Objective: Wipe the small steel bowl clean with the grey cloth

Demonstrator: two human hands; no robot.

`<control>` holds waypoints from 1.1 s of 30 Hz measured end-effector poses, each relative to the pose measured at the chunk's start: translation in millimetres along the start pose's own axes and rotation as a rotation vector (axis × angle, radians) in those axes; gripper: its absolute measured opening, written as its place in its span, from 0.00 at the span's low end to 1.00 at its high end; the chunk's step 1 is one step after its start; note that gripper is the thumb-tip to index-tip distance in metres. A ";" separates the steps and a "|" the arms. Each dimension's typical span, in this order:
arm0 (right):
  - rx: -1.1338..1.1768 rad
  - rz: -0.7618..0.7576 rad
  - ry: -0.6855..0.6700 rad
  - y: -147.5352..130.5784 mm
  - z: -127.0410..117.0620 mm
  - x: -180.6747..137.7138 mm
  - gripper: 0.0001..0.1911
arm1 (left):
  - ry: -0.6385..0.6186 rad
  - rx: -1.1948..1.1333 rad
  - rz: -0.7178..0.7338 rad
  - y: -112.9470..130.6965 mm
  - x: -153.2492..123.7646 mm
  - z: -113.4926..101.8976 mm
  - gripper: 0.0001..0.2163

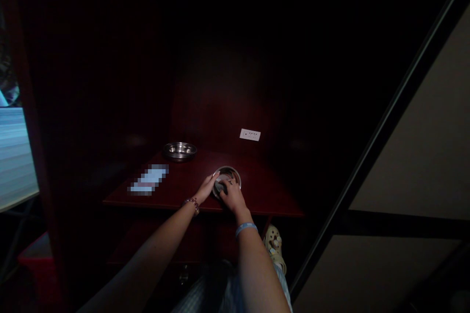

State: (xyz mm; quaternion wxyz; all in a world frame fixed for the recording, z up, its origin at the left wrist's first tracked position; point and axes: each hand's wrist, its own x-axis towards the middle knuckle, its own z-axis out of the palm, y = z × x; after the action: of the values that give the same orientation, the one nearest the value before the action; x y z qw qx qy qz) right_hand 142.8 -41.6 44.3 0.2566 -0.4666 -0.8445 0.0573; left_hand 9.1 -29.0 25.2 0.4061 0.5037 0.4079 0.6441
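Observation:
A shiny metal bowl (238, 174) is tipped up at the front of the dark red desk. My left hand (207, 188), with a beaded bracelet at the wrist, grips its left rim. Inside the bowl lies my right hand (232, 196), its fingers bent against the inner surface; a light blue band circles that wrist. A small pale patch shows by these fingers, but I cannot tell whether it is a cloth or a reflection. Farther back on the left, a stack of similar metal bowls (179, 151) rests on the desk.
A blurred-out, light blue flat object (150, 179) lies on the desk's left side. On the back panel is a white power socket (250, 135). Dark panels enclose the desk. Below its front edge, a foot in a pale clog (273, 244) shows, and a red container (36, 259) stands lower left.

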 end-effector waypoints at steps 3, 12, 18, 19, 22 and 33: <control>0.134 -0.041 0.053 5.8 7.2 4.5 0.19 | 0.010 0.033 -0.014 -1.0 0.9 -1.1 0.23; 0.572 -0.070 0.037 12.0 16.7 14.2 0.15 | 0.048 0.058 -0.073 -2.8 1.2 -3.3 0.27; 0.935 0.097 -0.086 17.5 12.4 13.6 0.13 | 0.023 0.093 -0.085 -5.9 1.2 -6.2 0.30; 0.968 0.119 -0.083 17.7 11.3 13.2 0.13 | 0.015 0.097 -0.086 -6.5 1.4 -6.3 0.30; 0.996 0.155 -0.010 16.2 4.5 12.8 0.14 | 0.010 0.094 -0.076 -6.8 1.7 -6.0 0.30; 0.334 0.100 0.559 16.2 -30.0 -0.5 0.17 | -0.037 0.047 -0.028 -1.0 0.8 -3.7 0.29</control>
State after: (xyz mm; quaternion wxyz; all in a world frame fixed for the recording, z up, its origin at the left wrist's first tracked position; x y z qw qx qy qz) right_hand 169.9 -37.2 64.6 0.5482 -0.4568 -0.6963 0.0771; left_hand 5.5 -28.4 23.9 0.4105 0.5191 0.4223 0.6194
